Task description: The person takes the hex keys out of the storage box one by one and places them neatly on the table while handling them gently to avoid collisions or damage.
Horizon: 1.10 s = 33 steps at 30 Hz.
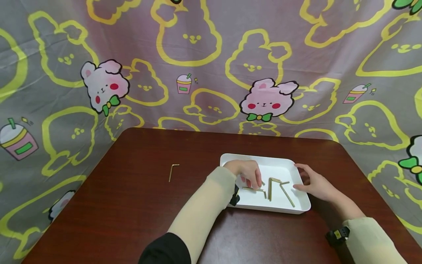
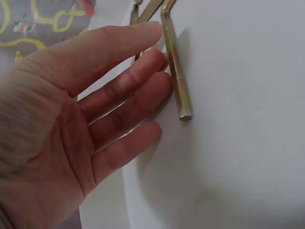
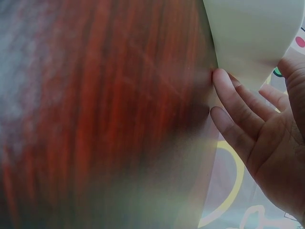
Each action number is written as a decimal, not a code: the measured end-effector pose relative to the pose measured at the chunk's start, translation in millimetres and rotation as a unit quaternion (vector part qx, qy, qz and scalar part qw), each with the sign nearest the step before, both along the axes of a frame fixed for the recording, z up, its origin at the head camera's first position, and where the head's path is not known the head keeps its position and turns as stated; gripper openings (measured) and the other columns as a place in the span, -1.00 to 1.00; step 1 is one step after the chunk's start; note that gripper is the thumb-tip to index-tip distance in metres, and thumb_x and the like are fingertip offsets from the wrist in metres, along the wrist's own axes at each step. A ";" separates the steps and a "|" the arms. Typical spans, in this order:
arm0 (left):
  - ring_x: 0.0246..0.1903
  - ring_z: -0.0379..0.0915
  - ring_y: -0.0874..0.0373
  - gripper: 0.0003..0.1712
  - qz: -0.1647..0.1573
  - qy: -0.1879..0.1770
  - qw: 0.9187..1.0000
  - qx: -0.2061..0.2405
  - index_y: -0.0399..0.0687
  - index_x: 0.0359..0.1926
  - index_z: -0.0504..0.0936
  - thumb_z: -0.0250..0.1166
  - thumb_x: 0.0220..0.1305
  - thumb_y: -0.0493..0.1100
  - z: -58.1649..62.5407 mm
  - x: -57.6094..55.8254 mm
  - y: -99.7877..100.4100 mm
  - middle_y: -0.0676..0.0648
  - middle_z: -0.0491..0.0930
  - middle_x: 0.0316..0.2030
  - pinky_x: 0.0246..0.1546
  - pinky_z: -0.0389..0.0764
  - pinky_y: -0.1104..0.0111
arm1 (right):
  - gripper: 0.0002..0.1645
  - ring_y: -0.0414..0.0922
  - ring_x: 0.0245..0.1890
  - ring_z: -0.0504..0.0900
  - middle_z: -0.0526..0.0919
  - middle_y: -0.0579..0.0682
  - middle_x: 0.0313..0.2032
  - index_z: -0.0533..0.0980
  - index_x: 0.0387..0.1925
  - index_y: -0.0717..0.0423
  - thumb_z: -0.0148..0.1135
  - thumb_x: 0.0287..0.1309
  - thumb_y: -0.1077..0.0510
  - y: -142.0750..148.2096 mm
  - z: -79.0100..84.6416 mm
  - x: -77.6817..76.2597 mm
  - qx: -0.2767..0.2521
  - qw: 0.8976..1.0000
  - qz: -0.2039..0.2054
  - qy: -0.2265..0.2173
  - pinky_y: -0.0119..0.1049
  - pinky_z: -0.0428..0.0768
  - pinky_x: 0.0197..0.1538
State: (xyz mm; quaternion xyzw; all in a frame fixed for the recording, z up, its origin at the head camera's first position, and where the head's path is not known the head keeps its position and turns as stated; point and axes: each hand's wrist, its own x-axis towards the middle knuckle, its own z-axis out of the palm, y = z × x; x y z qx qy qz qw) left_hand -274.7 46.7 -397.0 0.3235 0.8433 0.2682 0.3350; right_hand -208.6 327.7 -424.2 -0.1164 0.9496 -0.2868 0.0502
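A white tray (image 1: pixel 270 208) holds several brass-coloured L-shaped hex keys (image 1: pixel 287 195). My left hand (image 1: pixel 248 172) reaches down into its left part, the fingers loosely bent beside one hex key (image 2: pixel 177 81). In the left wrist view, thumb and fingertips come right up to that key's side without closing round it. At the tray's right end, my right hand (image 1: pixel 318 186) holds the wall, thumb over the rim and the other fingers outside. The right wrist view shows those fingers (image 3: pixel 238 102) against the tray's outer surface (image 3: pixel 252 38).
A single hex key (image 1: pixel 171 173) lies on the dark brown table (image 1: pixel 138 205), left of the tray. Behind the table hangs a patterned cloth (image 1: pixel 204 73) with cartoon bunnies. My left forearm (image 1: pixel 201 209) crosses over the table's front middle.
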 end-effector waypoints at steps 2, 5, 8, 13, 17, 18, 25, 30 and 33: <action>-0.49 0.61 0.19 -0.90 -0.006 0.007 1.000 -0.008 -0.05 -0.35 0.77 0.47 0.06 -0.30 1.6 0.5 3.1 0.12 0.67 -0.50 -0.41 0.52 0.35 | 0.01 0.03 -0.25 0.59 0.54 0.27 -0.09 0.10 0.35 0.22 0.48 0.02 0.05 0.4 -0.5 -0.4 0.001 1.000 -0.001 0.000 -0.11 0.60 -0.25; -0.52 0.58 0.23 -0.90 -0.011 0.011 1.000 -0.017 -0.03 -0.37 0.77 0.48 0.06 -0.30 1.8 1.0 8.7 0.10 0.66 -0.54 -0.47 0.47 0.38 | 0.01 0.03 -0.25 0.59 0.54 0.27 -0.09 0.09 0.36 0.22 0.48 0.02 0.05 0.6 -1.3 0.0 0.002 1.000 -0.002 0.000 -0.11 0.60 -0.26; -0.55 0.55 0.25 -0.90 -0.013 0.009 1.000 -0.024 -0.01 -0.40 0.76 0.47 0.06 -0.31 0.9 1.2 14.2 0.07 0.64 -0.59 -0.53 0.42 0.42 | 0.01 0.04 -0.24 0.59 0.54 0.28 -0.08 0.10 0.36 0.21 0.49 0.02 0.04 0.0 -1.6 1.2 0.001 1.000 -0.003 0.001 -0.11 0.60 -0.26; -0.61 0.49 0.25 -0.87 -0.026 0.000 1.000 -0.017 -0.08 -0.42 0.75 0.44 0.05 -0.39 1.0 1.2 22.3 0.04 0.60 -0.63 -0.60 0.33 0.46 | 0.01 0.03 -0.25 0.59 0.54 0.29 -0.07 0.10 0.36 0.20 0.48 0.03 0.04 0.0 -0.5 1.0 0.002 1.000 -0.006 -0.002 -0.13 0.59 -0.27; -0.63 0.46 0.27 -0.84 -0.039 0.003 0.999 -0.018 -0.09 -0.44 0.75 0.43 0.03 -0.44 1.9 2.1 27.4 0.03 0.60 -0.64 -0.63 0.25 0.48 | 0.00 0.03 -0.25 0.60 0.54 0.29 -0.08 0.10 0.36 0.20 0.48 0.04 0.05 -0.6 0.1 1.0 0.002 1.000 -0.007 -0.003 -0.15 0.58 -0.27; -0.64 0.46 0.27 -0.84 -0.039 0.002 0.999 -0.019 -0.10 -0.45 0.75 0.43 0.02 -0.45 2.0 2.5 28.2 0.02 0.60 -0.64 -0.63 0.27 0.48 | 0.00 0.03 -0.25 0.60 0.54 0.28 -0.08 0.10 0.36 0.20 0.48 0.03 0.05 -0.9 0.2 1.2 0.002 1.000 -0.007 -0.002 -0.15 0.58 -0.28; -0.66 0.44 0.23 -0.82 -0.032 0.002 0.999 -0.033 -0.16 -0.48 0.73 0.41 0.01 -0.51 3.1 5.4 32.2 0.00 0.62 -0.61 -0.63 0.32 0.47 | -0.01 0.02 -0.26 0.59 0.55 0.27 -0.09 0.11 0.35 0.22 0.48 0.03 0.07 -2.5 0.8 2.1 -0.001 1.000 -0.008 -0.001 -0.14 0.58 -0.27; -0.66 0.43 0.23 -0.79 -0.037 0.016 0.998 -0.049 -0.14 -0.50 0.72 0.39 0.02 -0.52 4.1 6.5 34.3 0.02 0.61 -0.61 -0.64 0.31 0.46 | -0.01 0.01 -0.26 0.59 0.55 0.26 -0.10 0.11 0.35 0.22 0.48 0.03 0.08 -2.8 0.8 2.2 -0.001 1.000 -0.009 -0.002 -0.14 0.58 -0.27; -0.66 0.42 0.22 -0.77 -0.032 0.027 0.998 -0.056 -0.14 -0.52 0.71 0.35 0.01 -0.55 5.5 7.5 34.1 0.02 0.61 -0.60 -0.61 0.38 0.44 | -0.01 0.02 -0.26 0.59 0.55 0.26 -0.10 0.11 0.35 0.22 0.48 0.03 0.08 -3.0 1.0 2.3 -0.002 1.000 -0.009 -0.003 -0.14 0.58 -0.27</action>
